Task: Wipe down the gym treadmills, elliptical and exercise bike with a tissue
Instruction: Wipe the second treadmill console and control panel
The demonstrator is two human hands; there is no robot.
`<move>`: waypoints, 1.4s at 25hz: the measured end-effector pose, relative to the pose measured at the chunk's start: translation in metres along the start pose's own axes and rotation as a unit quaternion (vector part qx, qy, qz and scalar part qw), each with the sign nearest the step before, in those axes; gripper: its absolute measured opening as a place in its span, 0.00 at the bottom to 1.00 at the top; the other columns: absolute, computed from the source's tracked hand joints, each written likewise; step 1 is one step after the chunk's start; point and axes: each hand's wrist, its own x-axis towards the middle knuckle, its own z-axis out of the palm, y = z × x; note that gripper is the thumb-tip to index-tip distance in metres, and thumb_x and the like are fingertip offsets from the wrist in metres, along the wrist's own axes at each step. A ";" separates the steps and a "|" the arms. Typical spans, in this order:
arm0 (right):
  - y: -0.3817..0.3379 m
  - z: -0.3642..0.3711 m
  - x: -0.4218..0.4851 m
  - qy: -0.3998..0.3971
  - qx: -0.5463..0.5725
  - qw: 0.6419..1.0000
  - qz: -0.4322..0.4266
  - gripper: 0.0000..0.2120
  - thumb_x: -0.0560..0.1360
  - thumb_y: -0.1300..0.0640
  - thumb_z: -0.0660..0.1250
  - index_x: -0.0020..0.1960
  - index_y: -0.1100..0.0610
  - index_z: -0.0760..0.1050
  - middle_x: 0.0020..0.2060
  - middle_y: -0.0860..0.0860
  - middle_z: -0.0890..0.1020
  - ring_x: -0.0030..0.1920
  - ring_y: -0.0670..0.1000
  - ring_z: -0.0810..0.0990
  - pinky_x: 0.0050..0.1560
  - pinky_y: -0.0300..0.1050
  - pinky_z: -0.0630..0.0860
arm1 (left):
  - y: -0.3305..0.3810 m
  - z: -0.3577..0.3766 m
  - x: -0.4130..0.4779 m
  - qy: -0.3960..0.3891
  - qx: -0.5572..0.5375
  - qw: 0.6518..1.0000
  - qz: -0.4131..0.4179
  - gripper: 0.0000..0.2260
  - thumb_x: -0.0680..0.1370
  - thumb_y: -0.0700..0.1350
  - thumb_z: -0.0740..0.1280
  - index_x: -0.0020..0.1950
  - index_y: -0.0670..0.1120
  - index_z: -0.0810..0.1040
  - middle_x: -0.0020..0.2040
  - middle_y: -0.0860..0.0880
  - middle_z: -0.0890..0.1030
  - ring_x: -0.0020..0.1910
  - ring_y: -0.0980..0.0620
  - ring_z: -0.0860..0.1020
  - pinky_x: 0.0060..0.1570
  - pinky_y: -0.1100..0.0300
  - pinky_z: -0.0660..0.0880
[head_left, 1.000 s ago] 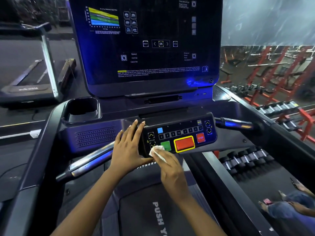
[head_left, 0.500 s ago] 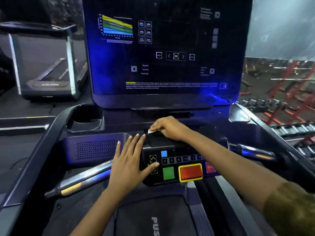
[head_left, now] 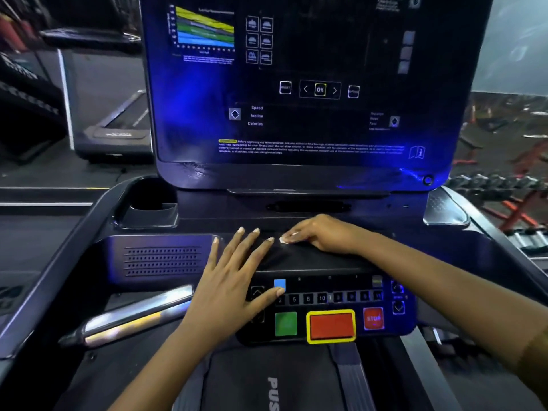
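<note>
I stand at a dark treadmill with a tall console screen (head_left: 308, 84) and a control panel (head_left: 329, 310) carrying green, red and stop buttons. My right hand (head_left: 323, 234) presses a small white tissue (head_left: 284, 239) onto the top ledge of the panel; most of the tissue is hidden under the fingers. My left hand (head_left: 234, 280) lies flat with fingers spread on the panel's left end, thumb by the blue button.
A cup holder (head_left: 151, 206) sits at the left of the console and a chrome handlebar (head_left: 130, 318) juts out lower left. Another treadmill (head_left: 115, 123) stands behind on the left. Dumbbell racks and red frames (head_left: 504, 185) fill the right.
My right hand with the tissue rose from the panel's button face to its top ledge and stayed there. My left hand slid slightly up the panel. The camera moved closer.
</note>
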 end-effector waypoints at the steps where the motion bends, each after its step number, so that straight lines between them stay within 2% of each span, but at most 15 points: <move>1: 0.006 -0.003 -0.012 0.007 0.013 1.000 0.014 0.22 0.70 0.76 0.61 0.60 0.62 0.77 0.60 0.54 0.79 0.61 0.50 0.76 0.62 0.21 0.59 | 0.001 0.003 0.000 -0.003 -0.007 1.000 -0.001 0.33 0.77 0.70 0.46 0.75 0.53 0.59 0.75 0.48 0.64 0.75 0.50 0.54 0.71 0.47 0.48; 5: 0.025 -0.015 -0.054 0.010 0.034 0.996 0.082 0.23 0.71 0.76 0.61 0.60 0.60 0.77 0.60 0.52 0.79 0.60 0.43 0.74 0.61 0.22 0.60 | 0.001 0.009 -0.001 0.007 -0.058 0.998 -0.020 0.34 0.75 0.72 0.47 0.75 0.55 0.59 0.76 0.51 0.61 0.77 0.52 0.53 0.74 0.49 0.48; 10: 0.041 -0.030 -0.077 -0.017 -0.003 0.988 0.151 0.18 0.73 0.72 0.63 0.59 0.58 0.79 0.58 0.51 0.80 0.60 0.46 0.77 0.58 0.20 0.61 | 0.001 0.009 -0.003 0.008 -0.076 0.997 -0.018 0.34 0.75 0.73 0.49 0.75 0.55 0.62 0.74 0.53 0.64 0.76 0.53 0.55 0.72 0.47 0.54; 12: 0.038 -0.032 -0.078 -0.028 -0.028 0.985 0.169 0.18 0.74 0.70 0.63 0.60 0.56 0.78 0.59 0.49 0.79 0.61 0.47 0.76 0.60 0.25 0.64 | 0.001 0.007 -0.003 0.005 -0.079 0.997 -0.020 0.34 0.75 0.72 0.49 0.75 0.55 0.62 0.74 0.52 0.65 0.75 0.52 0.57 0.71 0.46 0.56; 13: 0.035 -0.033 -0.077 -0.042 -0.054 0.982 0.178 0.18 0.75 0.68 0.62 0.62 0.54 0.77 0.60 0.48 0.79 0.62 0.48 0.76 0.62 0.31 0.65 | 0.001 0.006 -0.003 0.001 -0.078 0.997 -0.020 0.34 0.75 0.72 0.49 0.75 0.55 0.61 0.74 0.52 0.65 0.75 0.52 0.57 0.71 0.46 0.56; 15: 0.024 -0.033 -0.077 -0.064 -0.106 0.972 0.199 0.18 0.77 0.64 0.60 0.64 0.52 0.75 0.62 0.47 0.77 0.62 0.50 0.75 0.63 0.40 0.67 | -0.002 0.003 -0.006 -0.011 -0.068 0.997 -0.020 0.34 0.75 0.72 0.48 0.76 0.57 0.56 0.75 0.54 0.62 0.75 0.53 0.56 0.72 0.47 0.54; 20: -0.019 -0.039 -0.094 -0.038 -0.103 0.963 0.246 0.17 0.77 0.64 0.59 0.62 0.52 0.77 0.60 0.47 0.78 0.59 0.48 0.76 0.56 0.36 0.68 | -0.006 0.000 -0.020 -0.029 -0.040 0.997 -0.053 0.33 0.74 0.73 0.44 0.76 0.63 0.43 0.77 0.54 0.55 0.76 0.55 0.52 0.74 0.47 0.48; 23: -0.053 -0.032 -0.083 0.010 -0.060 0.968 0.243 0.18 0.76 0.65 0.59 0.62 0.52 0.77 0.60 0.47 0.78 0.57 0.48 0.77 0.60 0.39 0.72 | -0.009 -0.001 -0.025 -0.029 -0.043 0.996 -0.071 0.32 0.74 0.74 0.40 0.74 0.66 0.36 0.77 0.55 0.52 0.76 0.56 0.49 0.75 0.51 0.42; 25: -0.072 -0.025 -0.069 0.028 -0.026 0.979 0.199 0.18 0.76 0.66 0.60 0.61 0.52 0.77 0.59 0.47 0.78 0.57 0.48 0.77 0.62 0.42 0.72 | -0.011 0.000 -0.029 -0.019 -0.024 0.997 -0.074 0.31 0.76 0.71 0.40 0.76 0.62 0.38 0.76 0.51 0.57 0.76 0.53 0.54 0.74 0.51 0.43; 27: -0.084 -0.024 -0.053 0.034 0.035 0.990 0.134 0.17 0.75 0.66 0.62 0.60 0.53 0.79 0.58 0.47 0.80 0.57 0.46 0.77 0.62 0.36 0.70 | -0.011 0.002 -0.031 -0.010 -0.014 0.997 -0.070 0.31 0.78 0.69 0.42 0.78 0.57 0.44 0.75 0.48 0.63 0.75 0.49 0.59 0.72 0.50 0.45; 29: -0.079 -0.021 -0.028 0.061 0.094 0.988 0.107 0.13 0.76 0.65 0.64 0.58 0.56 0.79 0.56 0.49 0.81 0.56 0.45 0.78 0.58 0.29 0.69 | -0.011 0.003 -0.032 -0.005 -0.009 0.997 -0.071 0.31 0.79 0.67 0.44 0.78 0.52 0.51 0.74 0.46 0.66 0.73 0.48 0.63 0.72 0.50 0.49; 31: -0.059 -0.013 0.004 0.084 0.103 0.981 0.143 0.12 0.76 0.64 0.65 0.58 0.57 0.79 0.56 0.54 0.81 0.57 0.50 0.79 0.59 0.33 0.70 | -0.010 0.002 -0.031 -0.001 -0.006 0.997 -0.075 0.31 0.79 0.67 0.45 0.78 0.51 0.55 0.73 0.46 0.67 0.72 0.48 0.66 0.70 0.50 0.52; 33: -0.045 -0.001 0.034 0.053 0.093 0.980 0.169 0.13 0.75 0.64 0.65 0.57 0.56 0.80 0.56 0.56 0.81 0.58 0.54 0.79 0.61 0.41 0.72 | -0.009 0.002 -0.032 -0.002 -0.009 0.997 -0.076 0.31 0.79 0.67 0.45 0.77 0.51 0.57 0.73 0.46 0.67 0.71 0.49 0.68 0.70 0.51 0.53; 35: -0.042 0.008 0.050 0.009 0.057 0.986 0.154 0.15 0.75 0.66 0.64 0.57 0.53 0.80 0.57 0.54 0.81 0.58 0.55 0.78 0.62 0.46 0.73 | -0.009 0.001 -0.032 -0.001 -0.016 0.997 -0.079 0.31 0.79 0.67 0.45 0.77 0.51 0.57 0.73 0.47 0.67 0.70 0.50 0.69 0.69 0.51 0.54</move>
